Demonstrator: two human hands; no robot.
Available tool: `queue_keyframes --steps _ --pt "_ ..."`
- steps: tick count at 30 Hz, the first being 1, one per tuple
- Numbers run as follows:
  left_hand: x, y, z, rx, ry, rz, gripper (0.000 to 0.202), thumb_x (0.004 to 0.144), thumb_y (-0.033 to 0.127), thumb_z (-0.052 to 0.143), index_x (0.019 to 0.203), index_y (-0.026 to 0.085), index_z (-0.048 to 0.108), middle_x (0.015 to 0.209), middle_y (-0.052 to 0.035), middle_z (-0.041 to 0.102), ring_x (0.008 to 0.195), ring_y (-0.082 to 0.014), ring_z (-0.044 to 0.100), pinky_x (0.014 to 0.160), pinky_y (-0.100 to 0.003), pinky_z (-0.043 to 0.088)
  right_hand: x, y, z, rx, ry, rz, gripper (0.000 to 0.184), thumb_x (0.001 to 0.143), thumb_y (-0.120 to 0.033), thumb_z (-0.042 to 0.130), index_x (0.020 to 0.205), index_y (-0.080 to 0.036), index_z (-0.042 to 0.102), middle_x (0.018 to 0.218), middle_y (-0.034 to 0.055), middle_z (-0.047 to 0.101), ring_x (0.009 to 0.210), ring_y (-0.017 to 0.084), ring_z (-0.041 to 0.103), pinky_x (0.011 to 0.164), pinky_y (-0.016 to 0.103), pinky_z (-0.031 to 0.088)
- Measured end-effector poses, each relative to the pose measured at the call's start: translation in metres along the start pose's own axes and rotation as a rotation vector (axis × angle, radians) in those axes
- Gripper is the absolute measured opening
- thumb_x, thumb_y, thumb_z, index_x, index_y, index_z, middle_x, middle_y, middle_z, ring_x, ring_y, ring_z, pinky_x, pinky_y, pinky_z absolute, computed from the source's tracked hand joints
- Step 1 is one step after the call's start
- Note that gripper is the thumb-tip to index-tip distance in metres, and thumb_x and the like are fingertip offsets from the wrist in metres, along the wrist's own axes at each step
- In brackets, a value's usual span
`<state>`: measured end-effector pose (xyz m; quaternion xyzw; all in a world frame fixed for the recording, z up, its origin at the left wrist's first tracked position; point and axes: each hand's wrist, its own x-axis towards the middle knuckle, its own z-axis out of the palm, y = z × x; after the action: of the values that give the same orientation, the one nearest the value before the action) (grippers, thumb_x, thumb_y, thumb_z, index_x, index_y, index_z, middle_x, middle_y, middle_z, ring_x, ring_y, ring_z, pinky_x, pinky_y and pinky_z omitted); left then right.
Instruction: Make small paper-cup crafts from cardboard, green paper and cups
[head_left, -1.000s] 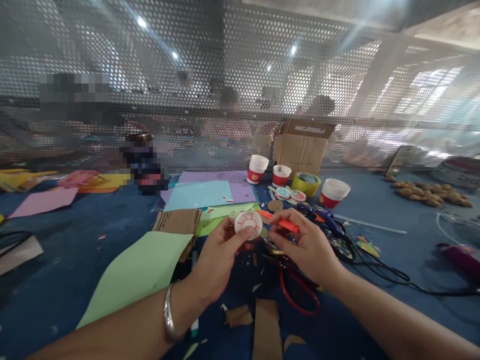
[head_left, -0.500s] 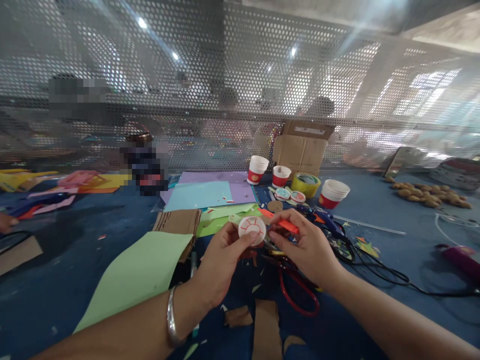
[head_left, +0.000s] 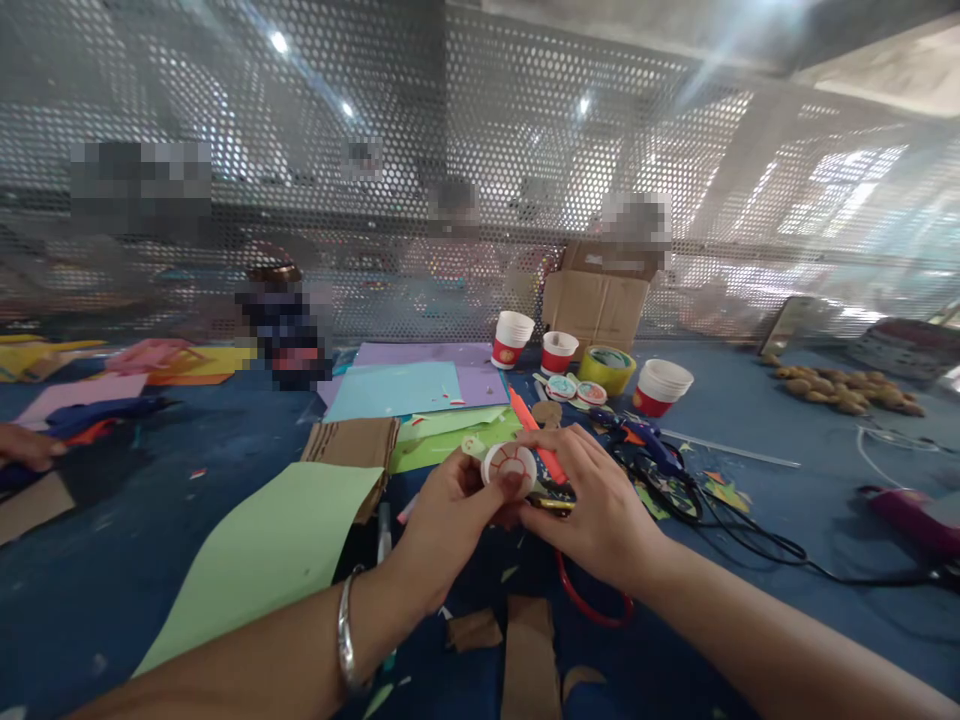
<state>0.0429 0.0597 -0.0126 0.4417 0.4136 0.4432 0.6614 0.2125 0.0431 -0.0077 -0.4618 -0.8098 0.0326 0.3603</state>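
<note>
Near the centre of the frame I see the left hand (head_left: 450, 520) pinching a round white disc (head_left: 499, 458) with red lines, its thumb pressed on the face and the fingers curled behind. The right hand (head_left: 604, 505) is half open beside it: index finger and thumb stand apart at the disc's right edge, but whether they grip it I cannot tell. Behind this index finger passes an orange stick-like tool (head_left: 526, 415); whether it is held is also unclear.
</note>
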Motion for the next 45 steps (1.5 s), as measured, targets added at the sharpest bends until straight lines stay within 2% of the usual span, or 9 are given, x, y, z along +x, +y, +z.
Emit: queue_keyframes --steps 4,8,12,18,23,30,35,40,45 --pt "-0.003 -0.001 -0.001 0.009 -0.016 0.004 0.042 0.074 0.047 0.083 0.090 0.016 0.058 0.085 -0.0027 0.067 0.075 -0.0153 0.064 0.069 -0.029 0.055 0.003 -0.001 -0.001 0.011 0.038 0.016 0.045 0.076 -0.013 0.069 0.117 -0.025 0.055 0.111 0.0070 0.070 0.107 0.029 0.064 0.093 0.044 0.050" --pt "-0.006 -0.002 -0.001 0.046 -0.018 0.008 0.044 0.078 0.053 0.076 0.088 0.020 0.050 0.085 -0.0020 0.063 0.068 -0.0162 0.066 0.058 -0.030 0.057 0.018 0.014 -0.017 -0.056 0.123 0.009 0.033 0.084 -0.028 0.071 0.113 -0.026 0.057 0.111 0.0065 0.071 0.105 0.028 0.065 0.094 0.044 0.048" --pt "-0.007 -0.009 -0.004 0.165 -0.102 0.112 0.039 0.081 0.049 0.074 0.093 0.022 0.049 0.083 0.0001 0.056 0.065 -0.0159 0.063 0.046 -0.026 0.051 0.045 0.058 -0.038 -0.243 0.132 0.122 0.035 0.083 -0.039 0.072 0.112 -0.024 0.058 0.113 0.0079 0.071 0.103 0.030 0.065 0.089 0.042 0.048" --pt "-0.008 -0.016 -0.011 0.328 -0.193 0.215 0.029 0.089 0.043 0.067 0.103 0.023 0.052 0.091 -0.0038 0.063 0.071 -0.0167 0.063 0.054 -0.027 0.048 0.064 0.132 -0.047 -0.438 0.059 0.308 0.036 0.080 -0.038 0.069 0.111 -0.021 0.061 0.109 0.0117 0.072 0.104 0.034 0.063 0.086 0.043 0.047" --pt "-0.010 -0.012 -0.011 0.333 -0.223 0.251 0.025 0.090 0.038 0.067 0.103 0.023 0.053 0.090 -0.0035 0.064 0.073 -0.0159 0.061 0.063 -0.030 0.047 0.061 0.160 -0.041 -0.512 -0.037 0.372 0.039 0.079 -0.039 0.068 0.113 -0.020 0.063 0.103 0.0131 0.073 0.101 0.035 0.064 0.082 0.042 0.047" --pt "-0.009 -0.013 -0.012 0.340 -0.240 0.258 0.026 0.090 0.038 0.067 0.105 0.023 0.052 0.090 -0.0040 0.063 0.074 -0.0170 0.061 0.065 -0.032 0.047 0.057 0.162 -0.035 -0.561 -0.074 0.409 0.037 0.079 -0.042 0.068 0.109 -0.021 0.065 0.095 0.0121 0.074 0.096 0.034 0.066 0.075 0.039 0.047" --pt "-0.009 -0.013 -0.013 0.342 -0.238 0.259 0.028 0.090 0.041 0.066 0.106 0.022 0.053 0.091 -0.0042 0.062 0.074 -0.0172 0.060 0.067 -0.033 0.048 0.053 0.155 -0.043 -0.552 -0.013 0.383 0.039 0.085 -0.040 0.062 0.117 -0.019 0.063 0.104 0.0147 0.074 0.099 0.035 0.065 0.081 0.043 0.048" --pt "-0.008 -0.012 -0.014 0.393 -0.227 0.269 0.027 0.091 0.042 0.064 0.107 0.023 0.052 0.091 -0.0036 0.063 0.073 -0.0169 0.061 0.063 -0.032 0.046 0.038 0.129 -0.051 -0.518 0.047 0.297 0.035 0.092 -0.039 0.055 0.117 -0.016 0.063 0.097 0.0148 0.073 0.095 0.033 0.065 0.083 0.045 0.049" --pt "-0.007 -0.011 -0.014 0.432 -0.191 0.290 0.021 0.093 0.037 0.061 0.105 0.023 0.053 0.090 -0.0028 0.063 0.073 -0.0167 0.063 0.060 -0.030 0.046 0.015 0.097 -0.044 -0.409 -0.120 0.103 0.027 0.095 -0.035 0.054 0.114 -0.020 0.066 0.106 0.0113 0.073 0.100 0.029 0.065 0.087 0.042 0.051"
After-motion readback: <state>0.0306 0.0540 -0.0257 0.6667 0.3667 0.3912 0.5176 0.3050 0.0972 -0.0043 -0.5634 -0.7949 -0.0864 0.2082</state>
